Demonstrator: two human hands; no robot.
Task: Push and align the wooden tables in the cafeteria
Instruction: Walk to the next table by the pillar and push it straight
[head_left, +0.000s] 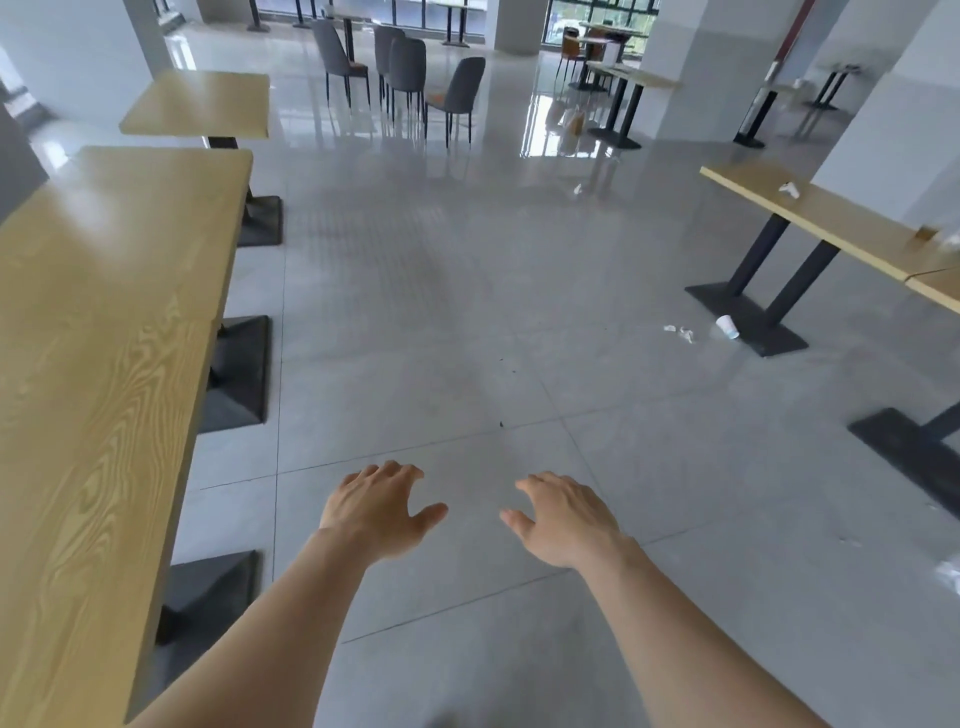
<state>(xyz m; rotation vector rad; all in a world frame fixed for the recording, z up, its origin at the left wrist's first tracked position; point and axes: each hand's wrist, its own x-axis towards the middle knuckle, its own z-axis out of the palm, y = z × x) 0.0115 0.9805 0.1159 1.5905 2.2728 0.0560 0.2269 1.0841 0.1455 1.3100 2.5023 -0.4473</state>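
Left hand and right hand, lower centre: fingers spread, palms down, holding nothing. Two wooden tables end to end along the left edge, a third beyond. One paper cup on the floor at right; no legible writing. Four grey chairs at top centre.

Views: one only, the head camera, so nothing is shared with a second view.
Position: worn at head height, standing in the aisle between table rows.
Facing: forward and down across the grey tiled floor.
Nearest: both forearms, the left hand and right hand low in centre.
Left edge: wooden tables, close.
Right edge: another wooden table, farther.
Far: grey chairs by windows.
Lens: wide-angle, edges bowed.
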